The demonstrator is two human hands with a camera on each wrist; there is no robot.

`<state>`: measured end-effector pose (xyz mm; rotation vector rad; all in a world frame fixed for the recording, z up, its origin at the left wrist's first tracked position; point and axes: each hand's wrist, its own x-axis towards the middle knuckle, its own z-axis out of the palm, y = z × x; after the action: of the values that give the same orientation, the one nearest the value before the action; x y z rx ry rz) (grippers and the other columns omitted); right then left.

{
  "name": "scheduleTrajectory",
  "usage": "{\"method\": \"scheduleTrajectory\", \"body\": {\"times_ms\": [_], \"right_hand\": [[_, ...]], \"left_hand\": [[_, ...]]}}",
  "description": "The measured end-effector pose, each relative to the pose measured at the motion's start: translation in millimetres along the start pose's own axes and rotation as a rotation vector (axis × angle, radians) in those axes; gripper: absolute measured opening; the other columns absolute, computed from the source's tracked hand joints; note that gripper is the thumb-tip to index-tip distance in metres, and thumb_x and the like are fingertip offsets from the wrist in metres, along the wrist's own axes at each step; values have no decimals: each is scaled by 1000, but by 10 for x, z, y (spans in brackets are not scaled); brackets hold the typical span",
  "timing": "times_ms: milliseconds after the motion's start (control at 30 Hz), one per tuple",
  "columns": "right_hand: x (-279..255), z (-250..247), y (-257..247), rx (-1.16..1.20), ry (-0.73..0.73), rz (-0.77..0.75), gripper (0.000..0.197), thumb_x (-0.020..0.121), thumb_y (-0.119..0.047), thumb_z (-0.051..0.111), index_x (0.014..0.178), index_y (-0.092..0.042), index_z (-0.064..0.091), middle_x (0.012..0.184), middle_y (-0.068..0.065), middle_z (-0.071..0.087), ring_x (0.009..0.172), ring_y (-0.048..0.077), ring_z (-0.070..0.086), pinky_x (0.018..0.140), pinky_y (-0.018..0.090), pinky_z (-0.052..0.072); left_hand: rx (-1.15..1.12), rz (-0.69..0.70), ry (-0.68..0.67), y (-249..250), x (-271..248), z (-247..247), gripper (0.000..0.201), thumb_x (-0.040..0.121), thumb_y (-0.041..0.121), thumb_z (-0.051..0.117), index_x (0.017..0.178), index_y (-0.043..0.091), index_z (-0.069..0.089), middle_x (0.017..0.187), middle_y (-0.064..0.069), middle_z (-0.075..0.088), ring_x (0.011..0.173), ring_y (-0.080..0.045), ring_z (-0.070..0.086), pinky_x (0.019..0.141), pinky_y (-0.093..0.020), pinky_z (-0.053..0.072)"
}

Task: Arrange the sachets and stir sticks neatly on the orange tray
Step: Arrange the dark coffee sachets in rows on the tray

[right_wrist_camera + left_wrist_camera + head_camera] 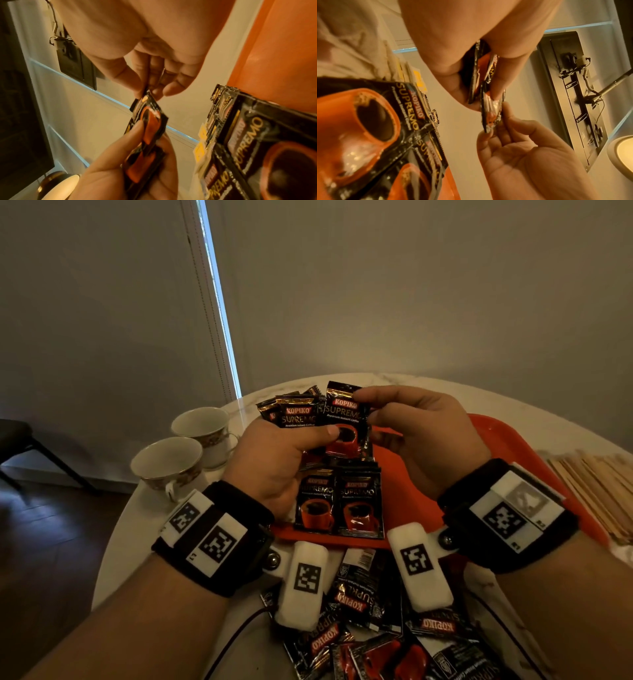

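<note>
My left hand [318, 440] holds a fan of several black Kopiko sachets [298, 416] above the orange tray [513, 446], thumb pressed on the front sachet [344, 419]. My right hand [364, 407] pinches that sachet's upper right corner between thumb and forefinger. The left wrist view shows the pinched sachet [491, 115] edge-on between both hands; the right wrist view shows the pinch on the sachet [150, 112]. Two sachets [339, 503] lie side by side, face up, on the tray's near part. Wooden stir sticks [599, 491] lie in a heap right of the tray.
Loose sachets [363, 625] lie scattered on the white marble table [137, 529] below my wrists. Two china cups [171, 463] stand at the table's left edge. A dark chair [20, 440] is on the floor at far left. A wall is close behind.
</note>
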<state>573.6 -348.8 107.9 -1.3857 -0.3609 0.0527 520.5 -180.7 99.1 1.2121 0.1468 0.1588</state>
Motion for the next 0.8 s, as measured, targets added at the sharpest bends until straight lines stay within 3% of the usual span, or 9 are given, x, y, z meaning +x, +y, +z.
{"method": "scheduleTrajectory", "body": {"times_ms": [133, 200, 300, 367, 533, 600, 700, 733, 800], "right_hand": [[10, 17, -6, 271, 4, 79, 45, 90, 14, 53, 128, -7, 62, 117, 15, 73, 103, 29, 72, 76, 37, 63], [22, -4, 26, 199, -21, 132, 49, 88, 14, 58, 132, -8, 57, 118, 17, 72, 100, 30, 73, 70, 35, 61], [-13, 22, 52, -82, -75, 170, 28, 88, 11, 64, 114, 0, 66, 103, 14, 75, 86, 23, 74, 66, 29, 58], [31, 15, 45, -113, -6, 155, 24, 88, 11, 65, 108, -2, 67, 99, 14, 76, 84, 24, 76, 64, 30, 59], [572, -334, 47, 8, 406, 179, 32, 84, 14, 66, 94, -15, 57, 92, 19, 71, 67, 25, 69, 53, 29, 55], [809, -570, 133, -135, 418, 239, 23, 87, 7, 65, 85, -16, 58, 94, 14, 68, 70, 19, 68, 62, 28, 59], [1073, -792, 291, -328, 361, 388, 16, 84, -5, 71, 84, -18, 61, 109, 14, 72, 79, 16, 71, 73, 30, 61], [1135, -827, 341, -383, 337, 430, 14, 84, -8, 73, 84, -18, 62, 111, 12, 72, 81, 17, 71, 74, 30, 62], [1155, -777, 339, -509, 284, 492, 14, 88, -12, 73, 83, -19, 62, 99, 6, 71, 77, 15, 68, 67, 25, 58]], "left_hand": [[24, 9, 46, -32, 28, -6, 21, 83, -4, 76, 102, 4, 72, 87, -11, 80, 80, -25, 79, 57, -32, 60], [8, 14, 73, -41, 45, -11, 21, 83, -4, 76, 103, 3, 72, 87, -11, 80, 80, -26, 79, 58, -33, 61], [-14, 19, 81, -45, 51, -3, 22, 85, -2, 76, 107, 1, 72, 92, -14, 80, 82, -29, 79, 60, -35, 61], [-33, 33, 96, -57, 66, 6, 21, 88, 2, 75, 109, 0, 71, 91, -14, 79, 79, -27, 78, 62, -34, 62], [-171, 18, 222, -8, 83, 15, 13, 94, -3, 61, 106, 0, 64, 72, -10, 75, 62, -18, 73, 53, -29, 59], [-180, 18, 223, 7, 64, 26, 11, 94, -4, 57, 102, 2, 61, 71, -9, 75, 62, -18, 73, 51, -28, 57], [-156, 45, 244, 5, 58, 28, 13, 94, -5, 55, 101, 4, 62, 71, -8, 76, 63, -18, 74, 52, -28, 58], [-148, 54, 255, 5, 62, 28, 14, 95, -4, 56, 104, 4, 63, 73, -8, 76, 64, -18, 74, 53, -28, 58], [-143, 58, 269, 9, 69, 27, 16, 95, -3, 57, 107, 4, 63, 74, -7, 77, 65, -19, 75, 53, -28, 58]]}}
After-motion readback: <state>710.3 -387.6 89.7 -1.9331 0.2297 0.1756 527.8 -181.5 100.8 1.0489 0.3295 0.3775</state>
